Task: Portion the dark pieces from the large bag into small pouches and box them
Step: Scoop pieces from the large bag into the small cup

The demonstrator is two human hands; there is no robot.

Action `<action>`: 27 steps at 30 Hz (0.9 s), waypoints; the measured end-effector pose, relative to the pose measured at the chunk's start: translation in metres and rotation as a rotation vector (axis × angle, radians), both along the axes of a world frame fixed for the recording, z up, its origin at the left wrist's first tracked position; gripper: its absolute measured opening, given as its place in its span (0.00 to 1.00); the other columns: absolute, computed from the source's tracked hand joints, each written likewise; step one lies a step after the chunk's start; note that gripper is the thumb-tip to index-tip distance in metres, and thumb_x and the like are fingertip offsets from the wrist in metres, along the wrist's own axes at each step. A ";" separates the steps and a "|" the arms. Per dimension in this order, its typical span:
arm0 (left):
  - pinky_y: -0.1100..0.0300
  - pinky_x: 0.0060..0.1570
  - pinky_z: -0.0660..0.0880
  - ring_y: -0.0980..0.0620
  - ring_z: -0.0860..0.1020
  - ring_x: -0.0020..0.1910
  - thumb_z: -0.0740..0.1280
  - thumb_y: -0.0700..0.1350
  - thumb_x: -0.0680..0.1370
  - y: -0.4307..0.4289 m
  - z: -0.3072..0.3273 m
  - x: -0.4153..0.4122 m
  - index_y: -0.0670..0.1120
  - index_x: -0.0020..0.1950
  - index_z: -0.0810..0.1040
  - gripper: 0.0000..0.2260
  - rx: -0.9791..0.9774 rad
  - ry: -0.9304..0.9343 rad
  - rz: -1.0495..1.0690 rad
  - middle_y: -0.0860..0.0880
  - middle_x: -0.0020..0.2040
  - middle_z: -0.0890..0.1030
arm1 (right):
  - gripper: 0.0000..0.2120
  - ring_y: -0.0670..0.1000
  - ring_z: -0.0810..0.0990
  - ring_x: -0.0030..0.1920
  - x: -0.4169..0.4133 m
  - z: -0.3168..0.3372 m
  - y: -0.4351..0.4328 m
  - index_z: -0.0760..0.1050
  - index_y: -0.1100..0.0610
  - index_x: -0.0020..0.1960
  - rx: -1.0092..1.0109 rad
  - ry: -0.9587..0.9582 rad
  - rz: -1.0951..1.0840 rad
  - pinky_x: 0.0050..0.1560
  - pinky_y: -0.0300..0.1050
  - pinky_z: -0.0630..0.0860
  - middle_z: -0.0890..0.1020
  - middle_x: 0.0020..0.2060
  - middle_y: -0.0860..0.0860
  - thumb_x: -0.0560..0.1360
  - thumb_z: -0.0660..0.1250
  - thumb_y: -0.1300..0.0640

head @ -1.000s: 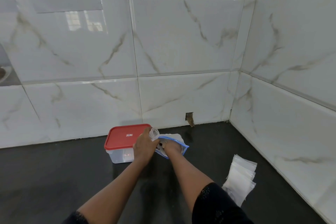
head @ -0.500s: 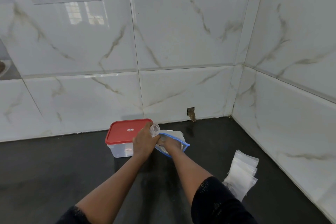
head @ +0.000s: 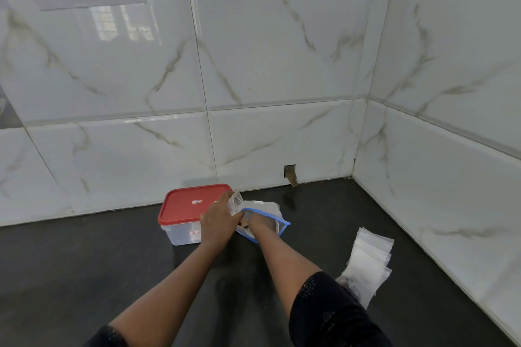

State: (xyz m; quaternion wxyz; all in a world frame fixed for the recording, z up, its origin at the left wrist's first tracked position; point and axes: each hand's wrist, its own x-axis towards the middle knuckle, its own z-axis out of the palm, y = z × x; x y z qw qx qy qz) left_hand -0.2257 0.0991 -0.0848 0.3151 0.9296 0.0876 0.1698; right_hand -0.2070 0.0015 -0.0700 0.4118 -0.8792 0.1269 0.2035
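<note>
A large clear bag with a blue zip rim (head: 272,213) lies on the dark counter near the back wall. My right hand (head: 260,225) is inside its mouth up to the wrist, so its fingers are hidden. My left hand (head: 217,220) grips a small clear pouch (head: 235,201) just left of the bag's opening. A clear plastic box with a red lid (head: 187,205), lid on, stands directly left of my hands. The dark pieces are barely visible inside the bag.
A stack of small clear pouches (head: 366,262) lies on the counter to the right, close to the side wall. White marble-look tiled walls meet in a corner at the back right. A small hole (head: 290,175) shows in the back wall.
Both hands stay at the bag's mouth with little movement; my right hand remains inside the bag and my left keeps hold of the small pouch. The view shifted slightly.
</note>
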 end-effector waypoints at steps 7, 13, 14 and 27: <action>0.48 0.57 0.71 0.46 0.77 0.55 0.70 0.51 0.72 0.003 0.000 -0.003 0.50 0.67 0.68 0.25 0.017 0.004 -0.006 0.47 0.56 0.80 | 0.22 0.54 0.69 0.68 -0.004 0.004 0.009 0.64 0.56 0.71 0.084 0.062 -0.026 0.70 0.46 0.67 0.70 0.68 0.54 0.80 0.57 0.49; 0.49 0.56 0.71 0.47 0.77 0.55 0.69 0.51 0.72 -0.009 -0.002 -0.004 0.50 0.66 0.69 0.24 0.001 -0.002 -0.002 0.47 0.56 0.80 | 0.20 0.52 0.73 0.62 -0.004 0.000 0.011 0.68 0.59 0.68 0.407 0.069 -0.299 0.61 0.42 0.73 0.74 0.62 0.54 0.79 0.59 0.52; 0.49 0.56 0.71 0.47 0.77 0.55 0.69 0.51 0.72 -0.012 -0.003 -0.004 0.51 0.66 0.69 0.23 -0.007 -0.004 -0.002 0.47 0.55 0.80 | 0.19 0.51 0.75 0.58 -0.004 0.000 0.012 0.68 0.59 0.68 0.490 0.083 -0.348 0.54 0.40 0.75 0.75 0.58 0.53 0.79 0.60 0.53; 0.50 0.57 0.67 0.46 0.76 0.56 0.67 0.52 0.74 -0.047 -0.003 -0.005 0.51 0.66 0.69 0.21 -0.043 0.044 0.029 0.48 0.56 0.79 | 0.15 0.54 0.74 0.49 -0.013 -0.004 -0.015 0.72 0.65 0.63 0.809 -0.073 -0.697 0.57 0.46 0.74 0.78 0.48 0.57 0.81 0.54 0.62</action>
